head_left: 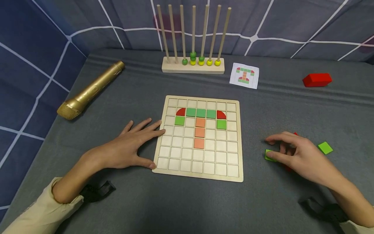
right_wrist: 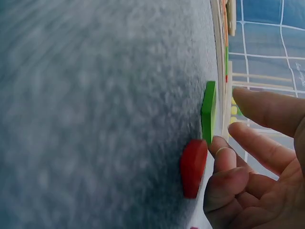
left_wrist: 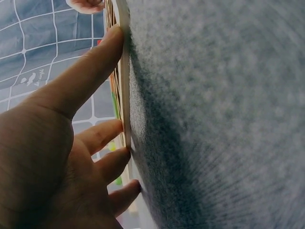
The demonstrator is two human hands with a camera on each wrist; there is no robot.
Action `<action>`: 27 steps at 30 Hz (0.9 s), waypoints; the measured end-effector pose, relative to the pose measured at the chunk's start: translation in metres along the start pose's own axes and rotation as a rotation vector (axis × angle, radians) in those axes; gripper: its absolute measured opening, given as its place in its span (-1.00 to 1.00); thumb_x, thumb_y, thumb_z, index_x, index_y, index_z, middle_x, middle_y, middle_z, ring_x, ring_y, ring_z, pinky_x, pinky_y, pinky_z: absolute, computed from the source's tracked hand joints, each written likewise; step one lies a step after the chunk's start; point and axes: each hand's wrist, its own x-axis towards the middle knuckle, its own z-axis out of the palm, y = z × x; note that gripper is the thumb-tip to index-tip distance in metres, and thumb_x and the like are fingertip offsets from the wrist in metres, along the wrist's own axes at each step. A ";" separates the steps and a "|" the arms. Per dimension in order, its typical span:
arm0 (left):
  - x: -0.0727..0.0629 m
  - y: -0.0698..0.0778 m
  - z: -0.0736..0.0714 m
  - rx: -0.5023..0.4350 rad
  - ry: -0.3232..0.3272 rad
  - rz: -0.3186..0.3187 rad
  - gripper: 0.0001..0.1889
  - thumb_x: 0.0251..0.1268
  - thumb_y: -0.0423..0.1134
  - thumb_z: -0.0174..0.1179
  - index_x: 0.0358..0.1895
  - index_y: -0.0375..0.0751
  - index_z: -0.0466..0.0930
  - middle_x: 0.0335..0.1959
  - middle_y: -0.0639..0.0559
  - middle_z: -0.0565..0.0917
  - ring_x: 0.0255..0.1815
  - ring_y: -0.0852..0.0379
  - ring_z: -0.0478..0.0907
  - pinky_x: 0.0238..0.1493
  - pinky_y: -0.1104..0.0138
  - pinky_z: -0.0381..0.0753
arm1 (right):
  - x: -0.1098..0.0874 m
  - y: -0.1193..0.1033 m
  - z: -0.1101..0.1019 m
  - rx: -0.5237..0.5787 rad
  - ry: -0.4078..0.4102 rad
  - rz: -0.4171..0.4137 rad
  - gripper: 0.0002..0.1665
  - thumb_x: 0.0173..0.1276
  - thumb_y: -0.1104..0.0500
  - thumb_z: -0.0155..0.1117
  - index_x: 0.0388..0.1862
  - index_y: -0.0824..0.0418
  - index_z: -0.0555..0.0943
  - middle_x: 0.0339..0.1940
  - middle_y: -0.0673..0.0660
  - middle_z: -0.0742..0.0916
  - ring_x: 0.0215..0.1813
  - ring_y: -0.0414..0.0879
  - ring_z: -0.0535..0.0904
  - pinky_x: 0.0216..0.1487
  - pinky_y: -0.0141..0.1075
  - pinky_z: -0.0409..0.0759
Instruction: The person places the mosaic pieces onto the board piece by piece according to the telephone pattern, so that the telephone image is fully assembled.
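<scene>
A square wooden grid board (head_left: 177,151) lies mid-table, bearing red quarter-round tiles (head_left: 221,114), green square tiles (head_left: 200,113) and a column of orange tiles (head_left: 200,132). My left hand (head_left: 125,151) rests at its left edge, fingers spread, with fingertips and thumb touching the rim. To the right of the board, my right hand (head_left: 304,156) hovers over loose tiles, its thumb above a light green square tile (right_wrist: 208,112). In the right wrist view the thumb and index finger are apart, and the tile lies on the table beside a red tile (right_wrist: 193,169).
Another green tile (head_left: 325,148) lies right of my right hand. Behind the board are a wooden peg stand (head_left: 193,67) with beads, a pattern card (head_left: 244,75) and a red block (head_left: 317,80). A gold microphone (head_left: 92,90) lies back left.
</scene>
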 end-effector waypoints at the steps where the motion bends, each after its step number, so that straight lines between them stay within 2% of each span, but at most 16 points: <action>1: 0.000 0.000 0.000 0.000 0.001 -0.001 0.06 -0.01 0.34 0.37 0.57 0.13 0.10 0.61 0.12 -0.10 0.60 -0.08 -0.32 0.34 -0.36 -0.36 | -0.001 0.001 -0.001 0.000 -0.003 -0.002 -0.57 0.12 0.31 0.54 0.00 0.11 0.68 -0.41 -0.03 0.55 -0.49 -0.21 0.38 -0.54 -0.40 0.31; 8: 0.000 0.001 0.000 0.001 0.000 -0.002 0.06 -0.01 0.33 0.38 0.57 0.13 0.10 0.61 0.12 -0.11 0.60 -0.07 -0.32 0.34 -0.35 -0.37 | -0.003 0.005 -0.001 -0.040 -0.014 -0.078 -0.51 0.03 0.34 0.58 -0.03 0.09 0.69 -0.35 -0.09 0.57 -0.39 -0.27 0.33 -0.48 -0.42 0.29; 15: 0.000 0.000 0.000 -0.002 0.001 -0.005 0.06 -0.02 0.34 0.37 0.57 0.13 0.10 0.61 0.12 -0.11 0.60 -0.07 -0.32 0.34 -0.35 -0.37 | -0.007 0.006 0.000 -0.066 -0.035 -0.085 -0.52 0.02 0.32 0.59 -0.04 0.07 0.70 -0.36 -0.13 0.57 -0.37 -0.28 0.35 -0.46 -0.44 0.30; 21: 0.000 0.001 0.000 -0.005 0.005 -0.002 0.06 -0.01 0.34 0.37 0.57 0.13 0.11 0.61 0.12 -0.10 0.60 -0.07 -0.32 0.35 -0.34 -0.38 | -0.009 0.007 0.001 -0.074 -0.033 -0.128 -0.47 -0.04 0.37 0.61 -0.06 0.08 0.69 -0.34 -0.16 0.56 -0.38 -0.30 0.37 -0.45 -0.48 0.33; 27: 0.000 0.001 0.000 -0.004 0.005 -0.005 0.06 -0.02 0.33 0.39 0.57 0.12 0.10 0.61 0.10 -0.10 0.60 -0.08 -0.32 0.35 -0.35 -0.38 | -0.007 0.006 0.003 -0.086 -0.031 -0.152 -0.53 0.01 0.40 0.56 -0.06 0.12 0.72 -0.32 -0.19 0.56 -0.36 -0.32 0.36 -0.43 -0.47 0.31</action>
